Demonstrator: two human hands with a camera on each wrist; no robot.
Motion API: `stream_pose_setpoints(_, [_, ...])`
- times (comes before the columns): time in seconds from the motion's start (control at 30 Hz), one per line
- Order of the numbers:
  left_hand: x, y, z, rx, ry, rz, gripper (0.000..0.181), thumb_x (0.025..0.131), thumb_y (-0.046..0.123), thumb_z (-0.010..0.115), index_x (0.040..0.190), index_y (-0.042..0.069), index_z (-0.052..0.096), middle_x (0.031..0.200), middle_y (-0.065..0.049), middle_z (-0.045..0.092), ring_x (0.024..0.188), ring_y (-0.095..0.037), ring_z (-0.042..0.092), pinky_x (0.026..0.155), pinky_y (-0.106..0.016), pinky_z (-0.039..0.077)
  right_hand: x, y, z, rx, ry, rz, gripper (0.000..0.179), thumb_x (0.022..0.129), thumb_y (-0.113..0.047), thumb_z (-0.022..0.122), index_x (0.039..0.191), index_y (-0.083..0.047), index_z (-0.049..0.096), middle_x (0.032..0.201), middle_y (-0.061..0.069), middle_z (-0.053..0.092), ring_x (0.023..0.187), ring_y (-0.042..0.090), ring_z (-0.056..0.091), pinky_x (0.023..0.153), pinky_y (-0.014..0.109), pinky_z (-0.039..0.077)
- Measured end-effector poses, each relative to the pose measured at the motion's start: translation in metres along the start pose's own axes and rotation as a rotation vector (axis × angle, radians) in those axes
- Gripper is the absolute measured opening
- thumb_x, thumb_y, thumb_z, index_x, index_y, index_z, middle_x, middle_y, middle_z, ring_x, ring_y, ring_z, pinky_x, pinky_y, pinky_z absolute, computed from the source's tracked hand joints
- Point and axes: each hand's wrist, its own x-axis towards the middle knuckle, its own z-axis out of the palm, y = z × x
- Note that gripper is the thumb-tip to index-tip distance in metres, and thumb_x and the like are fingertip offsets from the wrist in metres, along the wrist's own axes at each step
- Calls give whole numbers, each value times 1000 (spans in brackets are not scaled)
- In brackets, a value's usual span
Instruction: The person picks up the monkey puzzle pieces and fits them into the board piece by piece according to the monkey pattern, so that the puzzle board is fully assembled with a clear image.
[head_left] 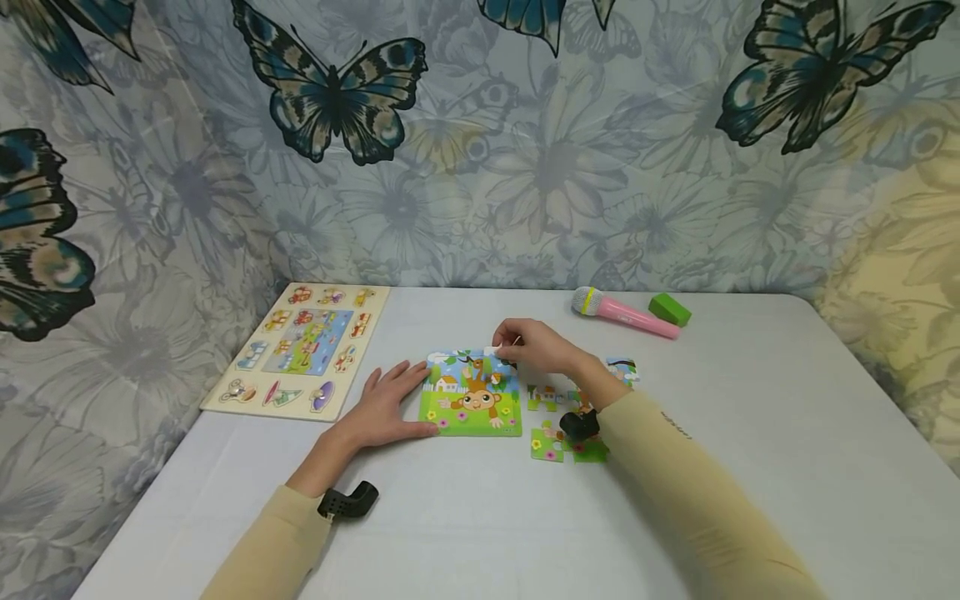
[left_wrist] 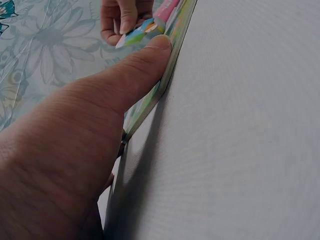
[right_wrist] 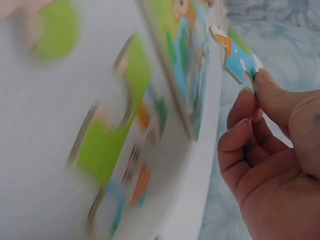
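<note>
A square monkey puzzle board [head_left: 468, 421] lies on the white table in the head view. My left hand [head_left: 386, 408] is spread along its left side, fingers straight. In the left wrist view its thumb [left_wrist: 142, 62] presses on the board's near edge. Over the board's top right corner, my right hand [head_left: 536, 346] pinches a puzzle piece [right_wrist: 237, 57] between thumb and index finger. That piece is blue with an orange patch and knobbed edges, and it is tilted up off the board. Several loose puzzle pieces [head_left: 547, 443] lie right of the board, partly hidden under my right forearm.
A larger wooden picture board [head_left: 258, 387] lies at the back left of the table. Toward the rear right are a pink toy microphone [head_left: 630, 315] and a green block [head_left: 670, 309]. Butterfly-patterned cloth [head_left: 480, 208] hangs behind the table [head_left: 450, 525].
</note>
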Motion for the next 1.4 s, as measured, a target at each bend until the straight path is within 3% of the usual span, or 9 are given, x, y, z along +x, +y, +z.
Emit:
stream_pose_setpoints(0.17, [0, -1, -1, 5, -4, -14, 98, 80, 59, 78, 155, 7, 41, 160, -8, 37, 150, -36, 21, 115, -66, 4, 15, -12, 11, -15, -15, -17, 9, 102, -10, 61, 109, -4, 61, 93, 7, 58, 78, 23, 56, 68, 32, 46])
stream_pose_setpoints(0.43, [0, -1, -1, -5, -11, -14, 98, 81, 59, 77, 156, 7, 40, 161, -8, 36, 150, -36, 20, 116, -64, 3, 32, -23, 22, -18, -51, -12, 10, 103, -10, 61, 110, -4, 61, 92, 8, 61, 81, 25, 61, 77, 36, 51])
stream_pose_setpoints(0.8, [0, 0, 0, -20, 3, -9, 97, 81, 58, 78, 155, 7, 41, 160, -7, 37, 150, -36, 21, 115, -65, 3, 50, -23, 37, -57, -67, 47, 11, 103, -14, 62, 110, -5, 62, 94, 7, 62, 75, 21, 59, 57, 33, 53])
stream_pose_setpoints(1.17, [-2, 1, -2, -33, -3, -18, 98, 81, 57, 78, 156, 7, 40, 160, -8, 36, 150, -36, 20, 115, -65, 2, 59, -29, 47, -172, -73, 67, 9, 101, -14, 65, 105, -7, 65, 91, 3, 64, 78, 16, 57, 75, 29, 48])
stream_pose_setpoints(1.4, [-1, 1, -2, -30, -2, -7, 98, 81, 57, 78, 155, 6, 40, 160, -8, 37, 150, -36, 21, 115, -65, 3, 56, -28, 47, -229, -82, 31, 15, 100, -12, 66, 112, -5, 67, 103, 5, 66, 91, 18, 60, 85, 31, 50])
